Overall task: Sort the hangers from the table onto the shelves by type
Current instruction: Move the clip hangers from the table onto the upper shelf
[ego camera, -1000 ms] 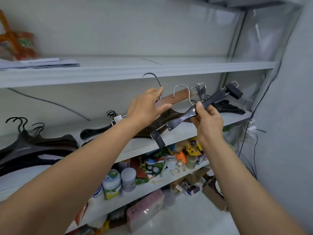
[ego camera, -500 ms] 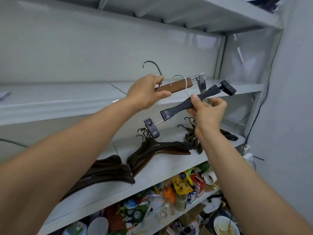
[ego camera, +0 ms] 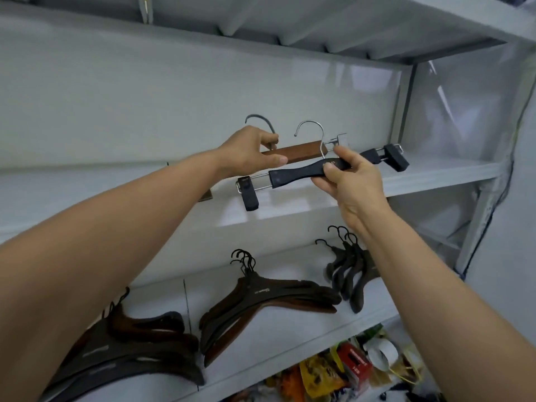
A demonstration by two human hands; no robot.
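Note:
My left hand (ego camera: 255, 152) grips a brown wooden clip hanger (ego camera: 301, 151) with a dark hook, held level just above the upper white shelf (ego camera: 435, 172). My right hand (ego camera: 348, 175) holds a black clip hanger (ego camera: 298, 173) with a silver hook by its bar, slightly in front of and below the brown one. Its black clips stick out at both ends. On the shelf below lie three piles of coat hangers: dark ones at the left (ego camera: 130, 352), brown and black ones in the middle (ego camera: 266, 297), small dark ones at the right (ego camera: 348, 274).
A higher shelf's underside (ego camera: 290, 30) runs overhead. The shelf frame's right post (ego camera: 478, 227) and a hanging cable (ego camera: 504, 175) stand at the right. Colourful packets and clutter (ego camera: 342, 369) fill a lower shelf at the bottom right.
Both hands have lifted the two clip hangers from the middle shelf's height up to the upper shelf. The black hanger has swung from a steep tilt to nearly level. My view has tilted upward.

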